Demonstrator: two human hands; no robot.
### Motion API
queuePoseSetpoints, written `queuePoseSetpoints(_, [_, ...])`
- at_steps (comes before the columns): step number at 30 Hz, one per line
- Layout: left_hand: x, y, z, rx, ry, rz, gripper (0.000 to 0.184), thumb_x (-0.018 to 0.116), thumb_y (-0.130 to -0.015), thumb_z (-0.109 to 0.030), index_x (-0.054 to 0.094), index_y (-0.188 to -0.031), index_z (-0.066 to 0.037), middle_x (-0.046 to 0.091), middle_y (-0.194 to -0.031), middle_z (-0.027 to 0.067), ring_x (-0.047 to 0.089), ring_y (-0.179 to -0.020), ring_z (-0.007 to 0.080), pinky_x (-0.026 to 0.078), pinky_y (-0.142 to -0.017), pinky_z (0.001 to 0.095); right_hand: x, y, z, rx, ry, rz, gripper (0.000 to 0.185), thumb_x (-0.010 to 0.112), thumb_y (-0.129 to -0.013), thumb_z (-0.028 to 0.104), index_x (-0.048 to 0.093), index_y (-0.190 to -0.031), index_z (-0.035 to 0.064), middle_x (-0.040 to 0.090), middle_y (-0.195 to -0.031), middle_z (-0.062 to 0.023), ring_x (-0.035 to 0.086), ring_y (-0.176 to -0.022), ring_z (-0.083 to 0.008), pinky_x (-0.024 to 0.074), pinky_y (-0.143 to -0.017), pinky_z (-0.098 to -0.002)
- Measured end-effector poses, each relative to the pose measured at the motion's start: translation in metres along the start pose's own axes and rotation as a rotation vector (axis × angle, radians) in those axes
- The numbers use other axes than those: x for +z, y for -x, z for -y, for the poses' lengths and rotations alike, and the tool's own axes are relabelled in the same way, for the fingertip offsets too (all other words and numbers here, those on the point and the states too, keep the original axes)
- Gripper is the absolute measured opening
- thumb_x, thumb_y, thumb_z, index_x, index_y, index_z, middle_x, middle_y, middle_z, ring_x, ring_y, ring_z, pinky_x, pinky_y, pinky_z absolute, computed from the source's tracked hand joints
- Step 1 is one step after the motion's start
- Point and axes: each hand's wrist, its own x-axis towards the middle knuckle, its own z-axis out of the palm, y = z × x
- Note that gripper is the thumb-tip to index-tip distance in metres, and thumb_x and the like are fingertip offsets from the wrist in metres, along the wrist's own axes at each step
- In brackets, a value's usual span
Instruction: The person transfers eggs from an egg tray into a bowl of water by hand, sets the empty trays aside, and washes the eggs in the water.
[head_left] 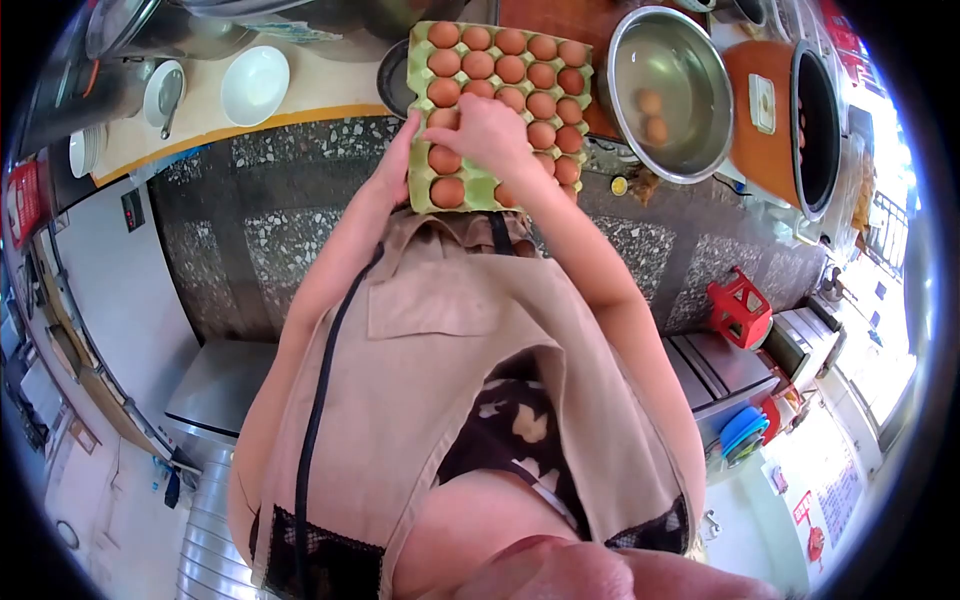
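Far and central, a green egg tray (482, 192), mostly filled with brown eggs (510, 69), lies directly beneath the person's right hand (488, 132). That hand reaches over the tray's left part, thumb and forefinger spread beside an egg; whether it grips one cannot be told. The left hand (398, 165) is against the tray's left edge, its fingers largely hidden, so its hold cannot be told either.

Beyond the tray is a reddish-brown tabletop (560, 14); the near end sits close to the person's beige apron (440, 300). Below is a speckled floor (385, 150), with a red plastic stool (740, 310) to the right.

Right of the tray, a stainless-steel bowl (625, 65) contains clear liquid and two brown eggs. Farther right, an orange-brown pot (752, 150) has eggs in its dark interior. At far left, a light counter (325, 80) bears white bowls (255, 85), one with a spoon (170, 112).
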Motion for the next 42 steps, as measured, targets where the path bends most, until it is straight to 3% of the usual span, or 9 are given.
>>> queuePoseSetpoints(3, [-0.001,-0.005,0.002,0.041,-0.019,-0.017,0.058,0.03,-0.095,-0.05,0.038,-0.134,-0.008,0.049,-0.129,0.012,0.052,-0.116,0.0228,0.043,-0.098,0.038,0.015,-0.003,-0.002,0.02,-0.013,-0.09,0.05,0.066,-0.068,0.052,0.06,-0.074,0.0028,0.064,-0.072,-0.0143,0.064,-0.068,-0.0324,0.0512,-0.06,-0.042])
queuePoseSetpoints(15, [0.0,-0.004,0.0,0.015,0.023,0.003,0.058,0.033,-0.095,-0.049,0.039,-0.132,-0.005,0.05,-0.127,0.0129,0.053,-0.113,0.0238,0.045,-0.096,0.0389,0.015,0.005,-0.006,0.161,-0.039,0.004,0.047,0.06,-0.071,0.051,0.063,-0.07,0.004,0.064,-0.068,-0.0131,0.065,-0.069,-0.0301,0.0511,-0.061,-0.0404])
queuePoseSetpoints(17, [0.003,-0.002,-0.001,0.029,0.011,0.048,0.058,0.033,-0.095,-0.049,0.039,-0.133,-0.005,0.049,-0.128,0.0125,0.053,-0.113,0.0241,0.044,-0.096,0.0391,0.004,0.015,-0.017,0.173,-0.275,-0.131,0.044,0.07,-0.068,0.045,0.064,-0.074,0.0017,0.064,-0.066,-0.0111,0.063,-0.063,-0.0279,0.0507,-0.061,-0.038])
queuePoseSetpoints(21, [-0.001,-0.005,0.0,-0.019,0.077,0.09,0.062,0.035,-0.094,-0.051,0.036,-0.135,-0.005,0.047,-0.132,0.0129,0.049,-0.117,0.0269,0.041,-0.099,0.0414,-0.076,0.032,-0.079,0.369,-0.273,-0.739,0.028,0.071,-0.072,0.025,0.064,-0.082,-0.0002,0.065,-0.069,-0.0092,0.06,-0.063,-0.0169,0.0493,-0.062,-0.0315])
queuePoseSetpoints(25, [0.0,-0.006,0.0,-0.03,0.054,0.083,0.063,0.036,-0.093,-0.052,0.034,-0.136,-0.006,0.045,-0.133,0.0132,0.048,-0.119,0.0275,0.04,-0.1,0.0418,-0.111,0.021,-0.208,0.663,-0.035,-0.611,0.05,0.068,-0.069,0.043,0.067,-0.1,0.0047,0.068,-0.088,-0.0111,0.065,-0.086,-0.0258,0.0482,-0.079,-0.036])
queuePoseSetpoints(30, [-0.011,-0.014,0.004,-0.035,0.049,0.094,0.065,0.035,-0.093,-0.054,0.034,-0.137,-0.007,0.045,-0.134,0.0129,0.048,-0.119,0.027,0.041,-0.1,0.0414,-0.089,0.008,-0.265,0.613,-0.49,-0.443,0.049,0.066,-0.073,0.039,0.065,-0.104,0.0011,0.067,-0.08,-0.0093,0.063,-0.078,-0.0185,0.048,-0.075,-0.0306])
queuePoseSetpoints(37, [-0.015,-0.016,0.01,0.017,-0.021,0.037,0.07,0.032,-0.091,-0.059,0.032,-0.138,-0.007,0.043,-0.135,0.0117,0.047,-0.12,0.0243,0.041,-0.099,0.0383,-0.092,0.001,-0.249,0.619,-0.452,-0.363,0.044,0.065,-0.076,0.033,0.063,-0.105,0.0009,0.064,-0.08,-0.0097,0.061,-0.076,-0.0194,0.0482,-0.066,-0.0364])
queuePoseSetpoints(39, [-0.022,-0.02,0.014,0.029,-0.026,0.033,0.07,0.032,-0.091,-0.06,0.032,-0.138,-0.007,0.043,-0.135,0.0113,0.047,-0.12,0.0237,0.041,-0.099,0.0377,-0.08,0.0,-0.234,0.381,0.437,-0.75,0.037,0.067,-0.074,0.026,0.063,-0.102,0.002,0.063,-0.087,-0.0147,0.061,-0.08,-0.0276,0.048,-0.066,-0.0417])
queuePoseSetpoints(42, [-0.029,-0.025,0.018,0.049,-0.028,0.035,0.07,0.032,-0.091,-0.06,0.032,-0.138,-0.007,0.044,-0.135,0.0106,0.047,-0.12,0.0228,0.041,-0.099,0.0368,-0.074,-0.007,-0.131,-0.094,0.039,-0.725,0.025,0.066,-0.073,0.015,0.061,-0.094,0.0029,0.062,-0.087,-0.0131,0.057,-0.082,-0.0333,0.0462,-0.075,-0.0427])
